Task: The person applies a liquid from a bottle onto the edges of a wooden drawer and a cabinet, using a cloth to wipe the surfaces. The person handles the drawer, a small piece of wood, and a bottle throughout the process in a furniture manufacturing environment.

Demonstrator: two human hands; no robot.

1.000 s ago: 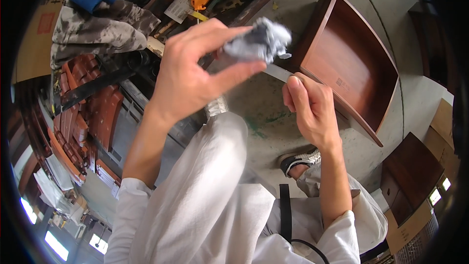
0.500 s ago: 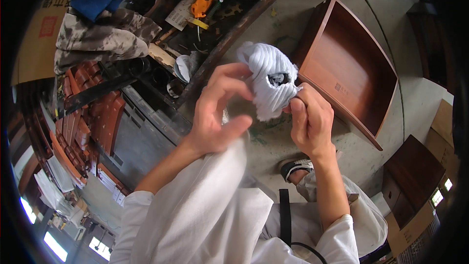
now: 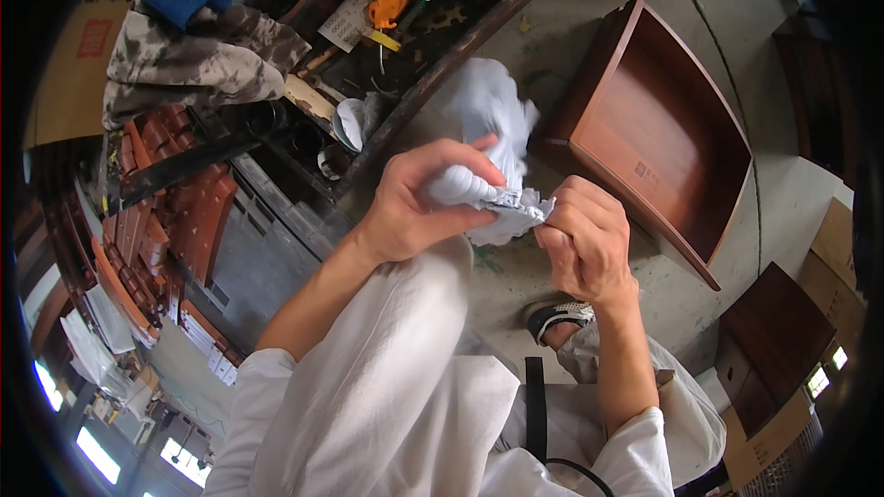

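Between my hands is a soft bundle of white, ribbed cloth (image 3: 493,120); its upper part is blurred by motion, and I cannot tell just what kind of item it is. My left hand (image 3: 414,198) curves around the near-left part of the bundle, thumb below and forefinger above, with a rounded fold bulging between them. On the other side, my right hand (image 3: 589,244) is closed in a pinch on a crumpled edge of the cloth. Both hands are above my raised knee.
A reddish-brown wooden drawer (image 3: 649,138) sits on the concrete floor at right. At upper left, a dark tool tray (image 3: 433,97) holds an orange-handled air gun (image 3: 391,2). Camouflage cloth (image 3: 189,69) lies beside it. Brown wooden parts (image 3: 198,221) are stacked at left.
The cloth bundle has turned, and part of it now swings away from me. My left hand, loosely spread before, has come in around the cloth. The right hand keeps its pinch.
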